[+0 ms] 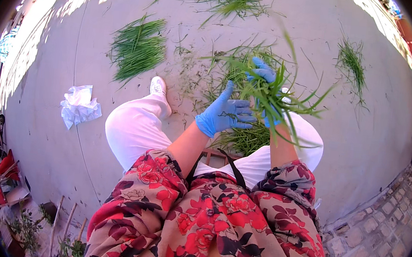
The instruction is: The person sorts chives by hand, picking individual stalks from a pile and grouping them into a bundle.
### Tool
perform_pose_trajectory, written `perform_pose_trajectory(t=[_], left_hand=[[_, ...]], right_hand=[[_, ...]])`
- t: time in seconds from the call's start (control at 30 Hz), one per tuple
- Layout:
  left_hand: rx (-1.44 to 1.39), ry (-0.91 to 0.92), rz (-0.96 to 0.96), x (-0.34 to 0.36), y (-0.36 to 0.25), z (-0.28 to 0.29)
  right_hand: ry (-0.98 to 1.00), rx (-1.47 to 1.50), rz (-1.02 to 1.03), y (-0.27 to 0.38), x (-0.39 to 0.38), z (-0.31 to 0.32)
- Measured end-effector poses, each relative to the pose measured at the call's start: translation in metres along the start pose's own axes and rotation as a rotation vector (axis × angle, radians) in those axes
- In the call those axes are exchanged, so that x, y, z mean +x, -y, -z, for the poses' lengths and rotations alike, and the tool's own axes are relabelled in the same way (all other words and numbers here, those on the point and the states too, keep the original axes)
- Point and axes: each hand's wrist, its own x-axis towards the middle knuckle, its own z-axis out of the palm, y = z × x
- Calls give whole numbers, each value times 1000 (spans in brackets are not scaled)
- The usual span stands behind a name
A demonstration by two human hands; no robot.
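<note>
My right hand (263, 71), in a blue glove, is closed round a loose bunch of chive-like green leaves (275, 93). The long blades spread out past the fingers and hide much of the palm. Close beside it on the left, my gloved left hand (225, 113) is empty, with thumb up and fingers stretched toward the bunch. Dark scraps cling to that glove. Below the hands, between my legs, lies a heap of the same leaves (246, 139). More loose leaves (238, 74) are scattered on the ground just beyond.
A neatly laid pile of leaves (139, 48) lies ahead to the left. Further piles lie at the far middle (233, 0) and right (352, 63). A crumpled white plastic bag (81, 105) is on the concrete at left. Stone paving (369, 233) borders the lower right.
</note>
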Motion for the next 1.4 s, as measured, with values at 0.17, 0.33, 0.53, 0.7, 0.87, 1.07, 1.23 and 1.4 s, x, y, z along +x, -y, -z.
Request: perform_pose_trajectory(t=[0.17,0.33,0.53,0.7,0.87,1.07,1.23,1.4], left_hand=[[20,-34,-54,4,47,-1],[227,-163,-118,17,63,-25],[637,-6,-271,31,45,-73],[914,51,-299,23,59,-100],[1049,-21,-262,14,82,-87],[795,-22,-279,24,88,-94],[795,-77,-325,32,41,-66],[997,-149,-248,26,-15,-54]], right_hand=[[151,-1460,776,-14,-86,22],[-34,-1657,864,10,-116,45],[40,-1681,724,47,-134,63],[-133,-1137,615,74,-120,88],[165,-188,6,106,-83,55],[85,-133,62,93,-59,47],[73,1,47,80,-16,41],[187,280,-28,85,51,60]])
